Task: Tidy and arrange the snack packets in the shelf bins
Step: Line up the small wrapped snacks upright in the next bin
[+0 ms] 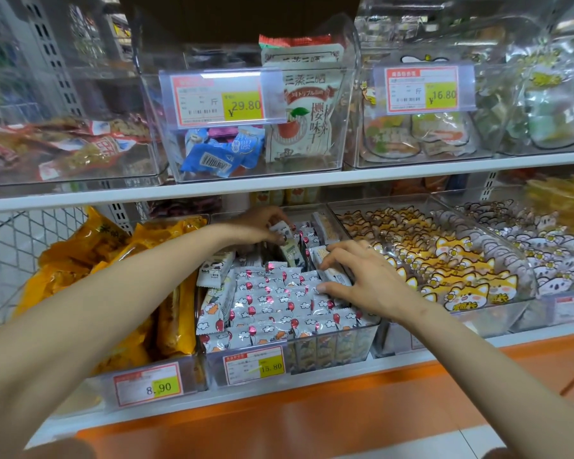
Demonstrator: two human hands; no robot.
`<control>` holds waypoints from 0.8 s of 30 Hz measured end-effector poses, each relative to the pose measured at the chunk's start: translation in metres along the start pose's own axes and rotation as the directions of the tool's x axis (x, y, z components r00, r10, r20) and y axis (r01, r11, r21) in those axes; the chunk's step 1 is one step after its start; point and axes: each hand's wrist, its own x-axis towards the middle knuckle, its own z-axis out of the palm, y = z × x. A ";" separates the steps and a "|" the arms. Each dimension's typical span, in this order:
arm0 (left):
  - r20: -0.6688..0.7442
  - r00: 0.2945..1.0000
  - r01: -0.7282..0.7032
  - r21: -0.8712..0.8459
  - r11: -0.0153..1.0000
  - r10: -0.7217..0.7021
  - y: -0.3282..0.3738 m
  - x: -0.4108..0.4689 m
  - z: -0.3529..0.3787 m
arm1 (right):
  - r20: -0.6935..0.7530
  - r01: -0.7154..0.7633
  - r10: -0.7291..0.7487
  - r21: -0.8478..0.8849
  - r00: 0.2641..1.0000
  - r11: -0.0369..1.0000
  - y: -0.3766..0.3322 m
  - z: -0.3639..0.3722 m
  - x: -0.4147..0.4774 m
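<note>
Nearest me runs the orange shelf lip. Just behind it is the clear plastic bin with the white-and-yellow price label reading 15.80. That bin is where the work is. Its front half is packed with white foil packets printed with red balloons, lying in fairly even rows.

The right hand sits at about three o'clock in the bin. Its fingers are bent over a pale cream packet with the thumb at the near edge, so it looks to be gripping it. Further in, at about twelve o'clock, the left hand pinches a small white packet between thumb and fingertips, held a little above the loose, tilted ones around it.

To do this well, I'd say each odd packet should come straight up rather than be dragged, or the neat balloon rows will ride up and slide. Like should go with like, faces up and ends pointing one way, and the muddled back part should be sorted before the front is pressed flat.

At nine o'clock of the bin stand yellow plastic bags, and at three o'clock lie the yellow cat-faced packets. Above and beyond, the white upper shelf carries further clear bins.
</note>
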 end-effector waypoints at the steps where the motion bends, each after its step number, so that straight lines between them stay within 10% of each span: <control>1: -0.036 0.999 -0.003 -0.012 1.000 0.003 0.001 -0.007 -0.003 | -0.003 -0.007 0.007 -0.004 1.000 1.000 -0.001 0.001 0.001; 12: -0.213 0.976 0.006 -0.147 0.989 -0.038 0.009 -0.105 -0.026 | -0.105 -0.181 0.161 -0.211 0.981 0.961 -0.011 0.000 0.000; 18: -0.001 0.999 -0.035 0.546 0.837 0.042 0.011 -0.123 -0.010 | -0.099 -0.228 0.206 -0.354 0.974 0.907 -0.025 -0.005 -0.006; 24: 0.092 0.994 -0.101 0.652 0.751 0.054 0.026 -0.117 -0.002 | -0.153 -0.248 0.204 -0.376 0.967 0.893 -0.036 -0.004 -0.013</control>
